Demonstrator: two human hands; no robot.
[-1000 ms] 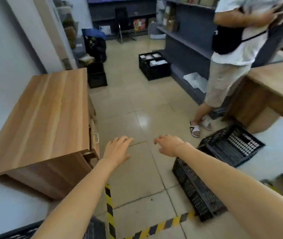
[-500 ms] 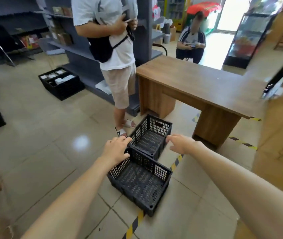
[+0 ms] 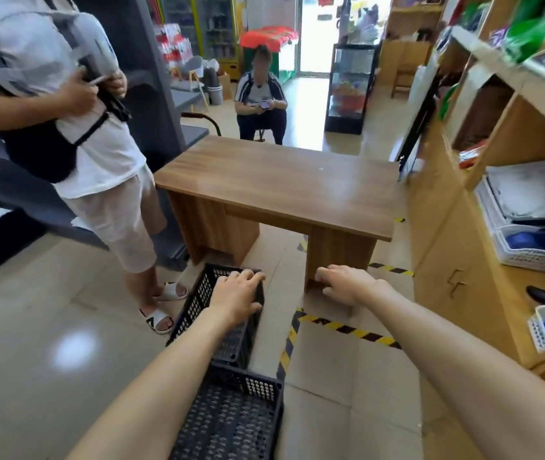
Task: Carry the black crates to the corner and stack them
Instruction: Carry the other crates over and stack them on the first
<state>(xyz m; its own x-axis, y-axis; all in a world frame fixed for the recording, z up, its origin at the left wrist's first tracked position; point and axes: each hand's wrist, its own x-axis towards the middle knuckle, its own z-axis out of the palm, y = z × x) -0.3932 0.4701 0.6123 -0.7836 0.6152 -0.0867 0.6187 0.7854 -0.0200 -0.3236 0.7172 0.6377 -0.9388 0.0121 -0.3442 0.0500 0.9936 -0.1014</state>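
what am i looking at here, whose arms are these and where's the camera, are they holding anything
The camera sits on a person's head and looks forward and down, so the two bare arms are that person's own. There is no robot. On the tiled floor stand two black crates: the far crate and the near crate. The left hand reaches over the far crate with relaxed fingers; whether it touches the rim is unclear. The right hand hangs free, fingers loosely curled, holding nothing. Behind stands a wooden desk, with a standing person to the left.
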